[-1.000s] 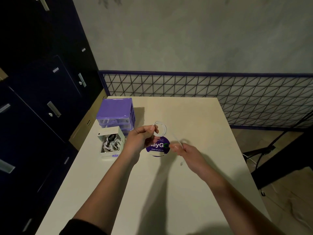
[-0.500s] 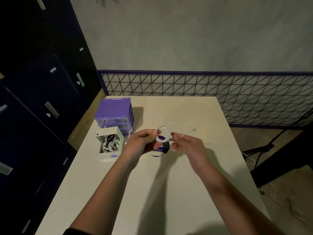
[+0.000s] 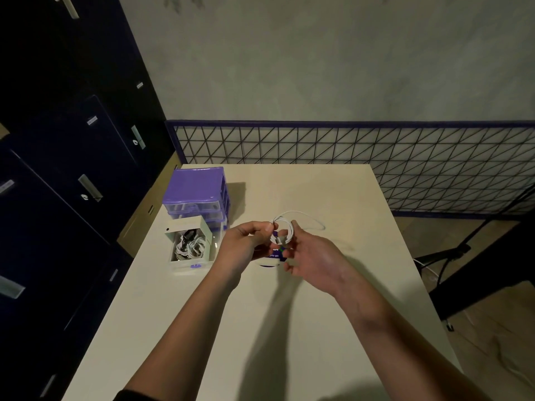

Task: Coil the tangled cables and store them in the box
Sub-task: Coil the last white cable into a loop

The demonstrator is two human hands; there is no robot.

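A: Drawer unit (image 3: pixel 199 195) sits back-left on the table (image 3: pixel 318 328), open box (image 3: pixel 189 247) right in front of it, cables (image 3: pixel 188 247) lying inside

B: And mid-table, both hands meet over a round sticker (image 3: pixel 272 257), left hand (image 3: pixel 246 244) nearer the box, right hand (image 3: pixel 312 256) opposite, cable coil (image 3: pixel 285 230) between them

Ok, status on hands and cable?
Left hand pinching white cable coil. Right hand wrapping its tail end. White box open, cables already inside. Nothing in the way.

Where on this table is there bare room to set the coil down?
Bare: the table near edge under the arms, and its far right corner. Crowded: the left side, with the purple drawers and the open box.
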